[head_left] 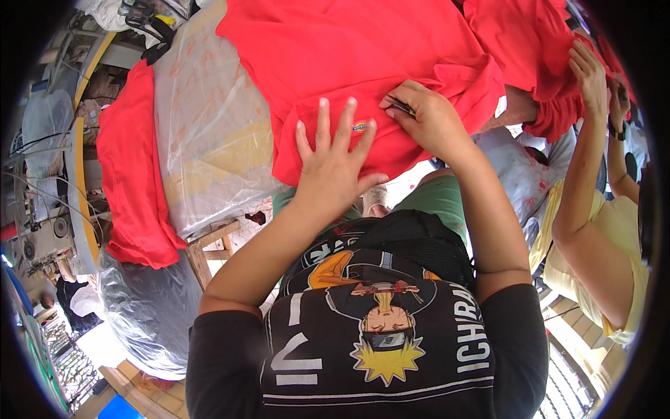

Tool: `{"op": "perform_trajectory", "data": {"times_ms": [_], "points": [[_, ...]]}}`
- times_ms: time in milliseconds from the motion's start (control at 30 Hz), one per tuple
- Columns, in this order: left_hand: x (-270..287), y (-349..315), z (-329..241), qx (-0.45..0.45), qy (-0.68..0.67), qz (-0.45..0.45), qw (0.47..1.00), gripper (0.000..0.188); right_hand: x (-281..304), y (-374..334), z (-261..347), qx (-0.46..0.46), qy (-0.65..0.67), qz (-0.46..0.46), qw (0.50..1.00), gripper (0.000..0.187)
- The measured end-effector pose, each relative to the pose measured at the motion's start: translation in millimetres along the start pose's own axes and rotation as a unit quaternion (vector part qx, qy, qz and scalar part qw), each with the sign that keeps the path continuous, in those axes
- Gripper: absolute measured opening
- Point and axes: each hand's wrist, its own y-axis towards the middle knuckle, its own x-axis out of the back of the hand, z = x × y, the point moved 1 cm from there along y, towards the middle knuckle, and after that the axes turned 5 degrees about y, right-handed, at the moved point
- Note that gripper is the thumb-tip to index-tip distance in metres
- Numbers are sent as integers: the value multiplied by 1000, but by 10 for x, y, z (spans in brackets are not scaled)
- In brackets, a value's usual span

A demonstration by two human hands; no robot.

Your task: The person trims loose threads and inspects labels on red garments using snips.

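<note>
A red garment [363, 56] lies spread over the plastic-covered work surface, its near edge hanging towards me. My left hand [333, 157] rests on it palm down with the fingers spread, beside a small embroidered label [359, 126]. To the right of that label, my right hand [426, 115] is closed around a small dark tool [400, 106] that looks like thread snips. Its tip points left, close to the red cloth; whether it touches the cloth I cannot tell. A white tag [500, 106] shows at the garment's right edge.
Clear plastic [209, 119] wraps the surface at left, with another red garment [132, 174] hanging over its side. At right, a co-worker's raised hand [590, 75] handles more red cloth [520, 42]. A large plastic-wrapped bundle [146, 307] stands at lower left.
</note>
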Motion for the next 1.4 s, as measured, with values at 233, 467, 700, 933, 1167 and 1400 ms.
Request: {"op": "perform_trajectory", "data": {"times_ms": [233, 467, 700, 933, 1167, 1400], "points": [[110, -13, 135, 95, 32, -84, 991, 73, 22, -13, 53, -6, 8, 5, 1000, 15], [500, 177, 858, 173, -232, 41, 956, 43, 250, 7, 169, 17, 72, -60, 996, 13], [1860, -626, 2555, 273, -477, -625, 554, 28, 980, 63, 290, 13, 145, -326, 934, 12], [1596, -380, 2455, 298, -384, -620, 616, 36, 806, 138, 32, -27, 17, -297, 954, 13], [299, 922, 1563, 153, -62, -187, 968, 51, 220, 200, -286, -73, -25, -198, 977, 17], [270, 1317, 1367, 247, -246, -68, 935, 37, 247, 209, -284, -112, 43, -197, 973, 18]]}}
